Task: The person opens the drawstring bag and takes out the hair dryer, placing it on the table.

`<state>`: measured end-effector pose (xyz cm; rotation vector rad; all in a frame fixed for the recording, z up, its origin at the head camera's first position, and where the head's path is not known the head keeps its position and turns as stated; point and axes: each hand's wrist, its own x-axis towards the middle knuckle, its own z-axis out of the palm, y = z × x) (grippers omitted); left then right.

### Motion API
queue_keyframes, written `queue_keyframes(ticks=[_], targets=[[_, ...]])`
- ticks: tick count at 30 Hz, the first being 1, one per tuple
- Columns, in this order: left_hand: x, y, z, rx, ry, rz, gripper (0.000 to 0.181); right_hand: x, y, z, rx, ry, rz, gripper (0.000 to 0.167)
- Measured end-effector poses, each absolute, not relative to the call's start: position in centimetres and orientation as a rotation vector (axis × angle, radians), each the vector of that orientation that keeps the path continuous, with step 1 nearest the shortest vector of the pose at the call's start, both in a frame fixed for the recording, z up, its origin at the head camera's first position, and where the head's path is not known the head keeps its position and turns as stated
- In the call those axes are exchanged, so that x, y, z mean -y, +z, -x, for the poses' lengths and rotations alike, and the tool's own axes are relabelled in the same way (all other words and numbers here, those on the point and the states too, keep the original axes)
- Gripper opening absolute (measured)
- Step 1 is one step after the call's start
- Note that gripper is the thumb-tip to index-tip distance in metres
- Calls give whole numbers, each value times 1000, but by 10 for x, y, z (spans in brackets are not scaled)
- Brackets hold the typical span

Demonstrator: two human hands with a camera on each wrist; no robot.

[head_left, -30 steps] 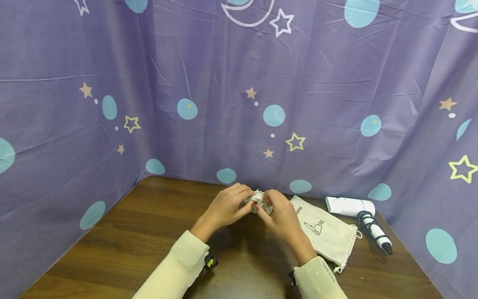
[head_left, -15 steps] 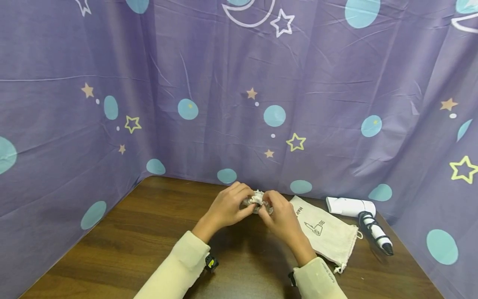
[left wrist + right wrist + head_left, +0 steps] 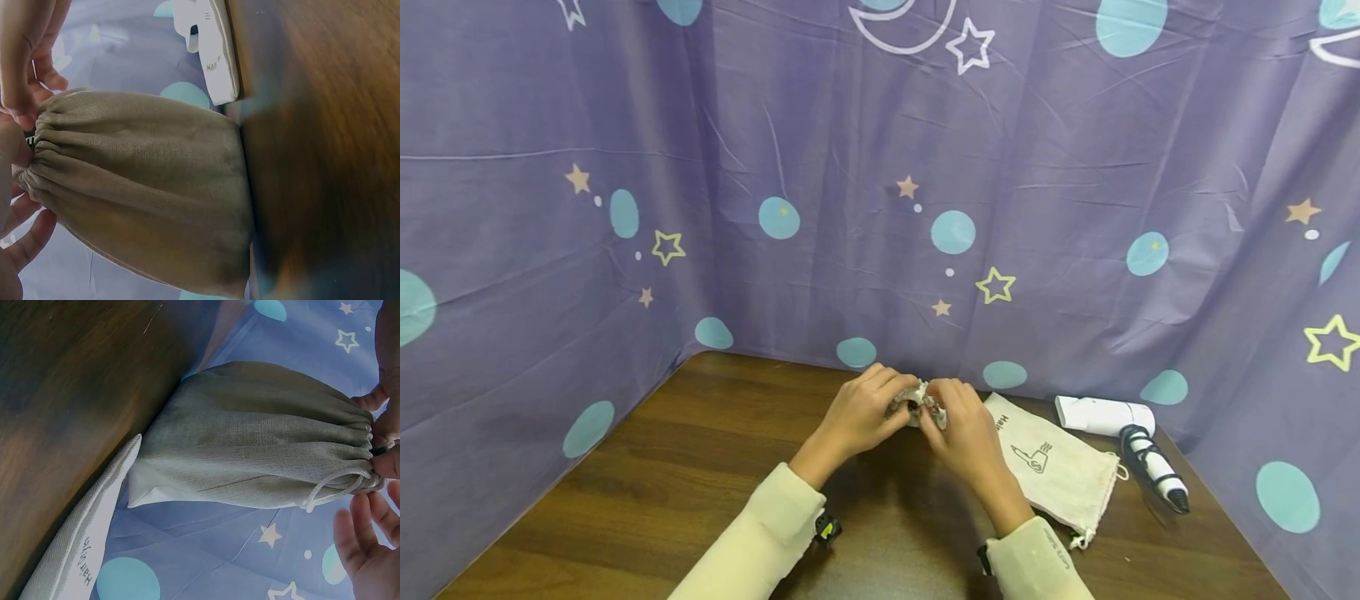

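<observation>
An off-white cloth drawstring bag [image 3: 916,398] stands upright on the table between both hands, its mouth gathered into folds. The left hand [image 3: 865,412] pinches the gathered rim on one side, and the right hand [image 3: 958,425] pinches it opposite. In the left wrist view, the bag's pleated side [image 3: 144,175] fills the middle. A small dark opening shows between the thumbs, with a bit of dark, light-printed material inside that is too small to identify. A white cord loop [image 3: 319,487] hangs from the mouth in the right wrist view.
Right of the hands, a second drawstring bag [image 3: 1052,458] lies flat, printed "Hair" and a dryer drawing. Beyond it is a white hair dryer [image 3: 1105,414] with its black cord wound round the handle. A purple patterned curtain [image 3: 820,292] closes off the back and sides of the wooden table [image 3: 647,467].
The fingers have shifted slightly along the gathered rim, and a dark gap at the mouth now shows more clearly. The bag stays in place, as do the flat bag and hair dryer.
</observation>
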<state>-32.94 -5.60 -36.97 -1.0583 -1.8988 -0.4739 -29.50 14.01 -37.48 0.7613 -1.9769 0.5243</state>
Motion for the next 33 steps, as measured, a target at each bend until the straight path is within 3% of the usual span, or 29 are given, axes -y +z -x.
queue_keyframes(ticks=[13, 22, 33], targets=[[57, -366, 332, 1808, -426, 1008, 18, -145, -371, 297, 1944, 546, -774, 23], [56, -367, 331, 1822, -482, 1021, 16, -144, -373, 296, 1948, 599, -753, 19], [56, -367, 332, 1816, -424, 1038, 19, -143, -375, 297, 1958, 644, -788, 26]])
